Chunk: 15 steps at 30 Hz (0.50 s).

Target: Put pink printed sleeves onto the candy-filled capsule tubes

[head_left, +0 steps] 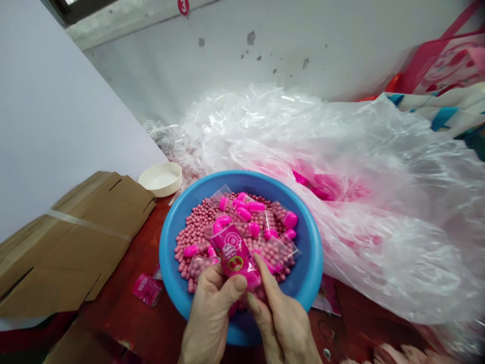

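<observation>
Both my hands hold one small pink tube with a printed label point(233, 250) over a blue basin. My left hand point(212, 306) grips its lower left side, with the thumb across the front. Fingers of my right hand point(282, 311) close on its lower right end, which is smooth and bright pink. Below lie many small round pink balls point(193, 225) in the blue basin point(170, 247). On top of them rest several clear tubes with bright pink caps point(290, 220), some filled with balls. My hands hide the basin's near part.
Flattened cardboard point(71, 253) lies at the left, near a white round dish point(161, 178). A pink packet point(147, 289) is on the red table point(113, 318). Large clear plastic bags point(359, 237), with pink pieces inside, spread behind and right of the basin against the wall point(227, 60).
</observation>
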Each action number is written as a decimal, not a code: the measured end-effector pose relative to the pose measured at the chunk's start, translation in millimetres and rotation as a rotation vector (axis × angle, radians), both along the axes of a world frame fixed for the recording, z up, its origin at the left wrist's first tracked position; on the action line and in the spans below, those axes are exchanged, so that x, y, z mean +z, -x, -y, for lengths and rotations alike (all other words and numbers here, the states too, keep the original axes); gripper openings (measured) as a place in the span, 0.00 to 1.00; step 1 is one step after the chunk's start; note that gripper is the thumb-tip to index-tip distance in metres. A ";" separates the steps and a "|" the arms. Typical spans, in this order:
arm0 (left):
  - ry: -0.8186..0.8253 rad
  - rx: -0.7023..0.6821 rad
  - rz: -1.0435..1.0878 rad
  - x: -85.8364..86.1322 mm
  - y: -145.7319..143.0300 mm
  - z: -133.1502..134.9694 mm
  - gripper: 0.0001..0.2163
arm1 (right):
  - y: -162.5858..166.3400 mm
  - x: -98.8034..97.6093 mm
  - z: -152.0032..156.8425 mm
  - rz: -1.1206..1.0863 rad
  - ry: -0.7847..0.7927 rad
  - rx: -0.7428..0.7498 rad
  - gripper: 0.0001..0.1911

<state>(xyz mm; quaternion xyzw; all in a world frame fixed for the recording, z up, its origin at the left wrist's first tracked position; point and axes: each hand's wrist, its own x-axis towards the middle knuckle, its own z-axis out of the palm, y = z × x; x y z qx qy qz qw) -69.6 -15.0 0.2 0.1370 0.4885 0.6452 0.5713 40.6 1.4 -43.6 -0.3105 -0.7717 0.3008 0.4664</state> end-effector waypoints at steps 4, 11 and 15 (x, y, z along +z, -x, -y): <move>-0.003 0.109 0.021 -0.8 -2.7 -1.8 0.09 | -3.1 0.0 -7.4 0.008 -0.021 0.082 0.29; 0.015 0.015 -0.100 -1.2 -2.7 0.7 0.11 | -8.0 3.5 -8.7 0.009 -0.026 0.085 0.28; 0.004 0.012 -0.023 2.2 -1.7 1.2 0.12 | -7.7 2.8 -5.1 -0.052 0.032 0.046 0.30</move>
